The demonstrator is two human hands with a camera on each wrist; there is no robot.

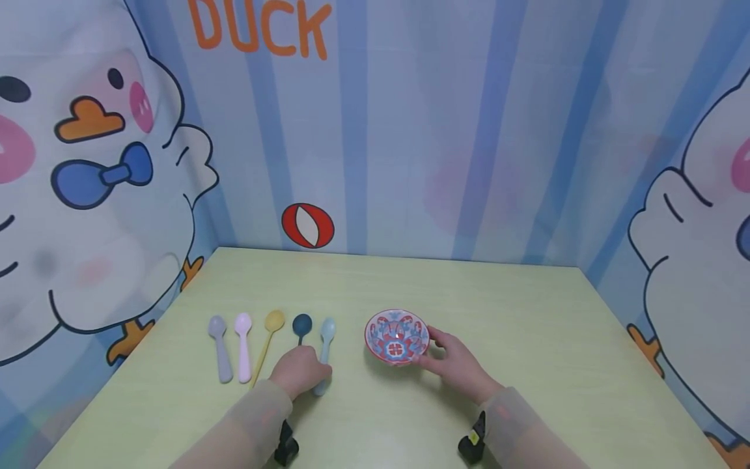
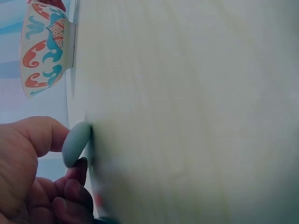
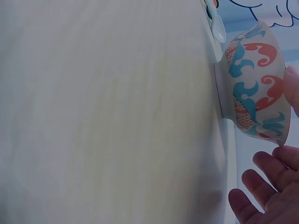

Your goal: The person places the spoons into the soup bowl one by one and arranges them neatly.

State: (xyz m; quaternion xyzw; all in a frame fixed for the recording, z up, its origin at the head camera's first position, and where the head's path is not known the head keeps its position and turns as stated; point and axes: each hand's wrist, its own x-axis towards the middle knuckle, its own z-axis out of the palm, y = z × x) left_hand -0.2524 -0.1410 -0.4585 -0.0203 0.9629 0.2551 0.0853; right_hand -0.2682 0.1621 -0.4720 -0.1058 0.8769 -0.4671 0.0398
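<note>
My left hand [image 1: 300, 371] pinches the handle of a light blue spoon [image 1: 327, 331] between thumb and fingers. The rounded end of that light blue handle [image 2: 77, 144] shows in the left wrist view, close to the tabletop. Just left of it lies a dark teal spoon [image 1: 301, 324], its handle hidden by the hand. My right hand [image 1: 459, 368] holds the right side of a patterned bowl [image 1: 397, 337], with thumb and forefinger at the rim. The bowl [image 3: 254, 84] stands upright on the table, red and blue scrolls on its outer wall. The other right fingers are spread below the rim.
Left of the left hand lie a yellow spoon [image 1: 273, 320], a pink spoon [image 1: 243, 322] and a lavender spoon [image 1: 217, 327], roughly in a row. The pale table [image 1: 498, 306] ends at a striped cloth backdrop [image 1: 398, 130] with duck pictures.
</note>
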